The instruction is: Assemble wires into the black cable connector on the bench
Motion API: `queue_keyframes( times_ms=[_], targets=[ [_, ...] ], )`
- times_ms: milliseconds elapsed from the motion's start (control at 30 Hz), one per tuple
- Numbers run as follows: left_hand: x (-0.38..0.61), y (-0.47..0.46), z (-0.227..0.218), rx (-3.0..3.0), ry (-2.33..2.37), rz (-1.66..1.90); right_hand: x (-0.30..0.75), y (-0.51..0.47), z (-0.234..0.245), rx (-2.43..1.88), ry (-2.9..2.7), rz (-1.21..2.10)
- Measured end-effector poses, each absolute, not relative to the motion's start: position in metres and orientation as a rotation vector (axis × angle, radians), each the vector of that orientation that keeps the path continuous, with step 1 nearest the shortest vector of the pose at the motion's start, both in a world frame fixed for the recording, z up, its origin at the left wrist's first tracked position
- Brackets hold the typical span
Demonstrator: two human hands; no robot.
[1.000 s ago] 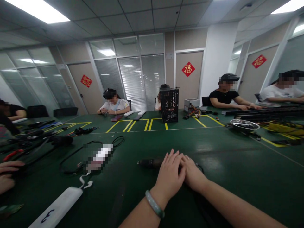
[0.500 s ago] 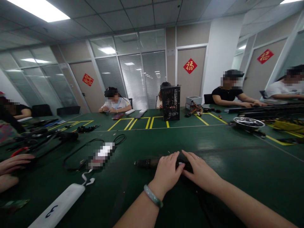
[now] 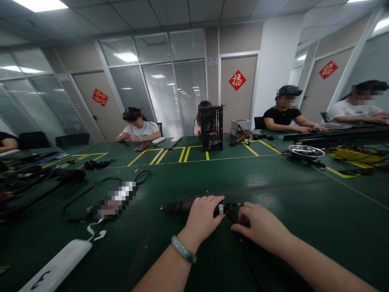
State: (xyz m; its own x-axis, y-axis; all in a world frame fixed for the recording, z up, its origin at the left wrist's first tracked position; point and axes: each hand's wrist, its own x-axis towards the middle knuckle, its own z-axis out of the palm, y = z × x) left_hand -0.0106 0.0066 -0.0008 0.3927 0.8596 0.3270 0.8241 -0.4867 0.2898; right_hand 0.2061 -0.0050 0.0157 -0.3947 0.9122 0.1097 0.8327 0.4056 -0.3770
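Observation:
A black electric screwdriver (image 3: 178,208) lies on the green table with its bit end toward the left. My left hand (image 3: 203,215) is closed over the middle of its body, with a jade-coloured bangle (image 3: 184,249) on the wrist. My right hand (image 3: 258,223) is at the screwdriver's tail end, thumb and curled fingers apart, fingertips touching or very close to the tip of the tail. A dark cord (image 3: 243,243) runs down from that end under my right hand.
To the left are a white case marked 3 (image 3: 57,263), a blurred-out device (image 3: 115,200) with a black cable, and dark cables and parts. Farther back stand a black computer case (image 3: 212,129), a power supply (image 3: 241,125) and a metal bowl (image 3: 306,152). Several people sit around the table.
My right hand has drawn away to the right from my left hand, uncovering the screwdriver's tail end. My left hand stays on the body. The view has turned slightly to the right.

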Motion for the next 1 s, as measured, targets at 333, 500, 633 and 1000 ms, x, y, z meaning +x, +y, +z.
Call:
queue_keyframes(
  times_ms=[333, 500, 633, 1000],
  targets=[
    [-0.010, 0.009, 0.003, 2.503, 1.573, 0.607, 0.210, 0.001, 0.006, -1.406, -2.343, 0.973],
    [-0.014, 0.008, 0.006, 2.498, 1.570, 0.587, 0.219, 0.014, 0.000, -1.202, -1.985, 1.511],
    [-0.019, 0.006, 0.016, 2.502, 1.559, 0.500, 0.222, 0.021, -0.005, -1.172, -1.876, 1.571],
    [-0.015, -0.009, 0.021, 2.556, 1.515, 0.509, 0.223, 0.017, 0.004, -1.220, -1.912, 1.307]
  ],
)
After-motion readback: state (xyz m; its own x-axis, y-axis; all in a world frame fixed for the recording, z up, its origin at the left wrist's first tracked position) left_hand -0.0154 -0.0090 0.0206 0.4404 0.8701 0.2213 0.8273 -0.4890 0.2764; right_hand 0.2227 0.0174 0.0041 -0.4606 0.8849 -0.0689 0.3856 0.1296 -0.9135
